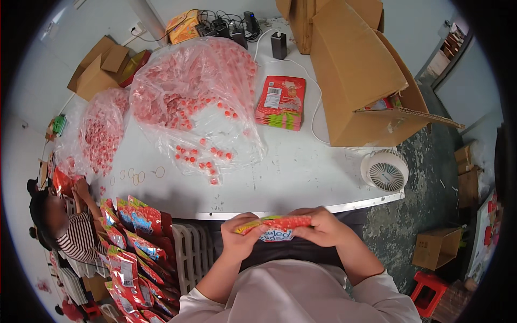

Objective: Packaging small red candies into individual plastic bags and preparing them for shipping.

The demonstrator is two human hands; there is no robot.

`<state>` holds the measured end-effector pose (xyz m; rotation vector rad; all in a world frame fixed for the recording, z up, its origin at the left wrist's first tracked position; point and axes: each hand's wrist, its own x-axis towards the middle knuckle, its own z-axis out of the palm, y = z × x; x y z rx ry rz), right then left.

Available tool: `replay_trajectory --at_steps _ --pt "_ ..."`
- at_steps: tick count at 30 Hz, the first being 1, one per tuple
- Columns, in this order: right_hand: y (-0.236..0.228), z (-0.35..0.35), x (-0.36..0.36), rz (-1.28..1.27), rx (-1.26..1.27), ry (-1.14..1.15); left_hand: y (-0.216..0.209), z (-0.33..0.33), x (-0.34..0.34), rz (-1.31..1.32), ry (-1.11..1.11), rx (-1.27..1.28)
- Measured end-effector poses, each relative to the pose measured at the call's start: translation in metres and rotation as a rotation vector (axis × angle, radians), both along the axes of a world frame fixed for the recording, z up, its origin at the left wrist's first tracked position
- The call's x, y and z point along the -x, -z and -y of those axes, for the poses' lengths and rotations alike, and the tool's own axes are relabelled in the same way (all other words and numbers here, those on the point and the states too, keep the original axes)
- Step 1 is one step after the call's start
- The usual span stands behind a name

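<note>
Just past the table's front edge, above my lap, I hold a red candy pouch [280, 226] with a green strip along its top. My left hand [242, 232] is closed on the pouch's left end, thumb on the near face. On the other end, my right hand [320, 229] grips it with the thumb on top. A flat stack of red pouches [280, 102] lies on the table beyond. Left of the stack spreads a large clear plastic bag [194, 91] of small red-and-clear wrapped candies. Some loose candies [204, 156] lie at its open mouth.
A smaller candy bag [102, 129] and several rubber bands [132, 175] lie left. Filled pouches [137, 253] stand in a crate by my left side. A white fan [385, 170] and an open carton [366, 81] are right. A person [70, 226] in stripes works at far left.
</note>
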<state>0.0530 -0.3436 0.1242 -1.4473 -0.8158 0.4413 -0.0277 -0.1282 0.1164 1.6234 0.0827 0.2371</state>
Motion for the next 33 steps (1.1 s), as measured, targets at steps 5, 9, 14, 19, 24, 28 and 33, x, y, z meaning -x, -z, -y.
replay_trajectory --at_steps 5,9,14,19,24,28,33 --pt "0.012 -0.003 0.004 0.160 0.172 0.114 -0.022 -0.016 0.005 -0.116 0.094 -0.010" --pt "0.034 -0.001 -0.024 0.021 0.018 0.056 -0.073 -0.050 0.053 -0.081 -0.538 -0.227" --pt "0.047 -0.025 -0.116 0.279 0.456 0.483 -0.187 -0.172 0.149 0.037 -1.228 -0.921" --pt "0.075 -0.064 -0.208 0.838 0.731 0.737 -0.196 -0.254 0.210 -0.260 -1.293 -1.894" --pt "0.143 -0.058 -0.233 0.813 0.856 0.668 -0.075 -0.316 0.271 -0.935 -1.075 -1.475" --pt "0.157 -0.047 -0.236 0.842 0.820 0.698 -0.048 -0.285 0.269 -0.725 -1.008 -1.817" --pt "0.104 -0.046 -0.217 0.574 1.054 0.595 -0.074 -0.275 0.251 -0.658 -1.019 -1.614"
